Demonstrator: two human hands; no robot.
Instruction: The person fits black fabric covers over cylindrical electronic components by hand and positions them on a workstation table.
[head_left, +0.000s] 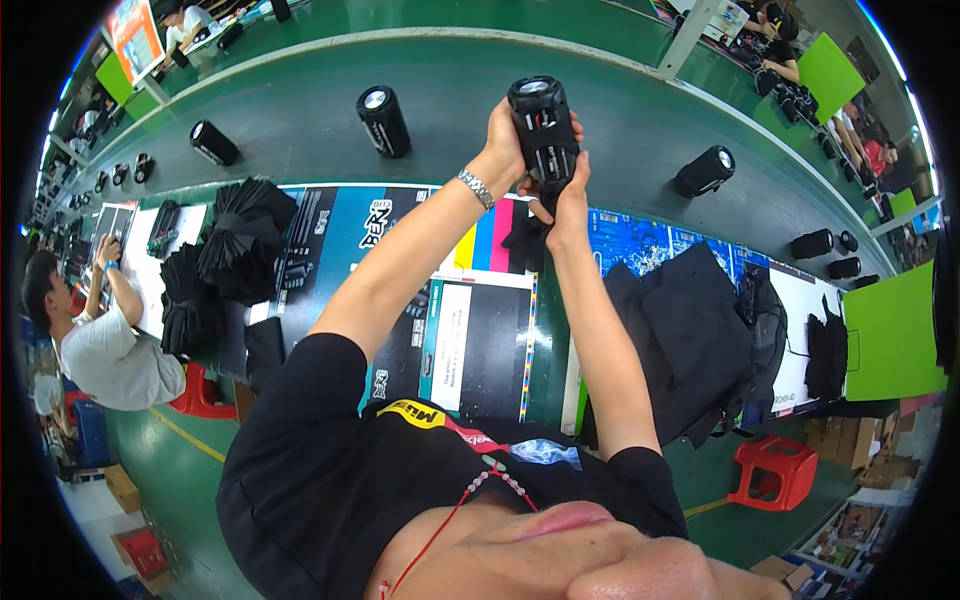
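Observation:
A black cylindrical portable speaker (541,120) with a silvery round end is held upright over the far edge of the workbench. My left hand (504,138) is closed around its left side, the fingers partly hidden behind it. Lower down, my right hand (570,196) grips the speaker's near end and right side. Just below the hands, a piece of black cloth (525,242) lies on the bench. Similar black speakers stand or lean on the green conveyor belt: one (384,122) to the left, another (705,171) to the right.
Bundles of black fabric (245,235) lie on the left of the bench; a large black cloth pile (685,325) covers its right. Printed sheets (345,235) line the bench top. A co-worker (110,335) sits at the left. A red stool (775,473) stands at right.

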